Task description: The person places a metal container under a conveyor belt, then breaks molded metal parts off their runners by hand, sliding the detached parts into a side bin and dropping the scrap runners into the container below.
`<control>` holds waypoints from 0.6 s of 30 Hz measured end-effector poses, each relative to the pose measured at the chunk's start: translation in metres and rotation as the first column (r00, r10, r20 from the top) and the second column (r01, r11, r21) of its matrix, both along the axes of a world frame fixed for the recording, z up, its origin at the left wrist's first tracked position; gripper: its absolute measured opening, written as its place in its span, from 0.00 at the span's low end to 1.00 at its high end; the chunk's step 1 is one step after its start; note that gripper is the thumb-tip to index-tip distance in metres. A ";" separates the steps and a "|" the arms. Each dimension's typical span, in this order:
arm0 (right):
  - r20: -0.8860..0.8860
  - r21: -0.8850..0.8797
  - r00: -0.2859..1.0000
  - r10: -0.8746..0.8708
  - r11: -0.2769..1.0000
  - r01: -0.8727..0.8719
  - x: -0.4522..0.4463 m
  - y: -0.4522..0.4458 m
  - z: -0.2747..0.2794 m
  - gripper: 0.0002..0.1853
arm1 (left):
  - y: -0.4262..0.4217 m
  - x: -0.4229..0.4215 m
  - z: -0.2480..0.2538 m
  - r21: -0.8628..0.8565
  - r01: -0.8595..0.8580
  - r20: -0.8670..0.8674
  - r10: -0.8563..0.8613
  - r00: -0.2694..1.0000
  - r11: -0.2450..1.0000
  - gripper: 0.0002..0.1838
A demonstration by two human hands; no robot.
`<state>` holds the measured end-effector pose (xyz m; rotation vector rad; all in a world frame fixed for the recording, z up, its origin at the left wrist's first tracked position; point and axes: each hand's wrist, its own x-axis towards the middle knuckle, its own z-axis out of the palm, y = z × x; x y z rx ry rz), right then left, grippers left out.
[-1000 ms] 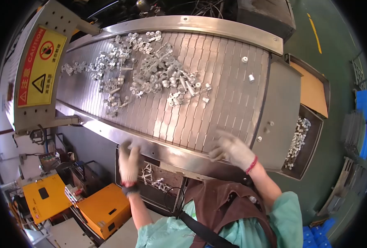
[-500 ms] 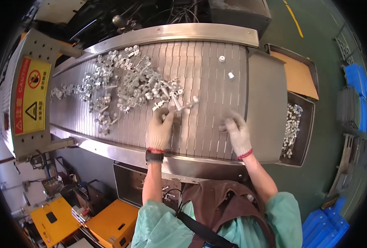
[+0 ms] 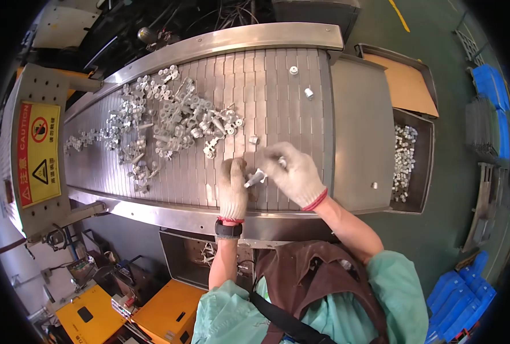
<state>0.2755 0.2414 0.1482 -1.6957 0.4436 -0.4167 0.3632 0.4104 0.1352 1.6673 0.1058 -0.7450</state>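
Right hand (image 3: 294,175) looks curled around a silvery metal piece (image 3: 256,178), which pokes out leftward over the near side of the conveyor (image 3: 289,114). Left hand (image 3: 233,180) is at the piece's left end, bent; can't tell if it's gripping. Heap of metal parts (image 3: 180,117) lies far-left, loose cap (image 3: 253,140) just beyond the hands. Better control: firm pinch near both ends, wrists steady.

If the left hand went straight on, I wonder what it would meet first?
The left hand would probably meet the right edge of the pile of metal parts, though its height above them is unclear.
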 end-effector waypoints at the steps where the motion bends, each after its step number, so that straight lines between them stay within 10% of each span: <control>1: 0.078 -0.173 0.997 0.028 0.985 -0.014 -0.002 -0.001 -0.002 0.19 | 0.003 0.000 -0.018 -0.025 0.021 -0.030 -0.022 0.999 0.999 0.24; 5: -0.085 -0.540 0.904 0.420 0.743 -0.396 -0.002 -0.028 0.015 0.17 | 0.003 -0.008 -0.041 -0.076 0.005 -0.288 -0.026 0.957 0.997 0.28; 6: -0.315 -0.382 0.827 0.466 0.735 -0.560 0.001 -0.032 0.009 0.26 | 0.003 -0.009 -0.037 -0.065 -0.013 -0.285 -0.006 0.959 0.998 0.29; 9: -0.201 -0.354 0.979 0.031 0.929 -0.102 -0.006 -0.024 -0.026 0.39 | -0.007 -0.011 -0.042 0.044 -0.069 -0.132 0.074 0.988 0.997 0.28; 14: 0.038 -0.738 0.988 -0.152 0.662 0.130 -0.018 -0.042 -0.011 0.46 | -0.011 -0.002 -0.011 0.112 -0.059 0.050 0.053 0.997 0.992 0.24; 18: -0.226 -0.171 0.959 0.169 0.963 -0.210 -0.021 -0.028 -0.007 0.31 | -0.016 0.003 0.009 0.052 -0.015 0.040 0.013 0.999 0.999 0.21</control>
